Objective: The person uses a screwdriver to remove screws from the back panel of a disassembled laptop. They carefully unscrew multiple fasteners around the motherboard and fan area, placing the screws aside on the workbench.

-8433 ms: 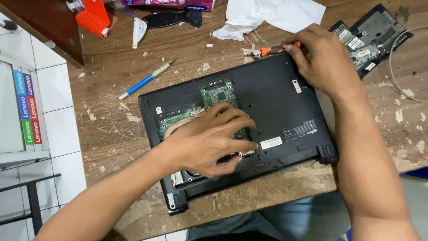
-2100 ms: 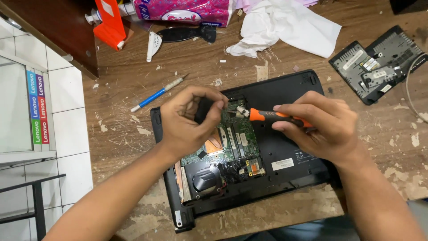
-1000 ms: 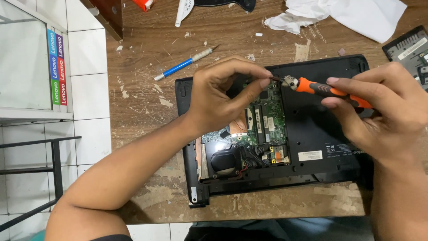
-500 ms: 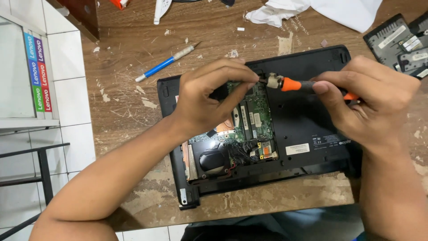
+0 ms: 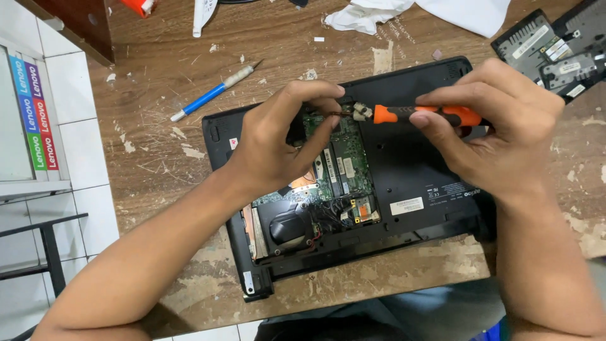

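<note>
- Holding the orange screwdriver [image 5: 420,114] level in my right hand [image 5: 492,129], grip closed round its handle
- Pinching its tip with my left hand [image 5: 281,142] above the opened laptop [image 5: 410,177] on the desk [image 5: 158,145]

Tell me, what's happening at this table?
A person is working on an upturned black laptop with its cover off and green circuit board bare. The right hand holds an orange-handled screwdriver level above it. The left hand pinches at the screwdriver's tip, over the board. A blue-handled craft knife, white cloth and removed black covers lie on the worn wooden table.
</note>
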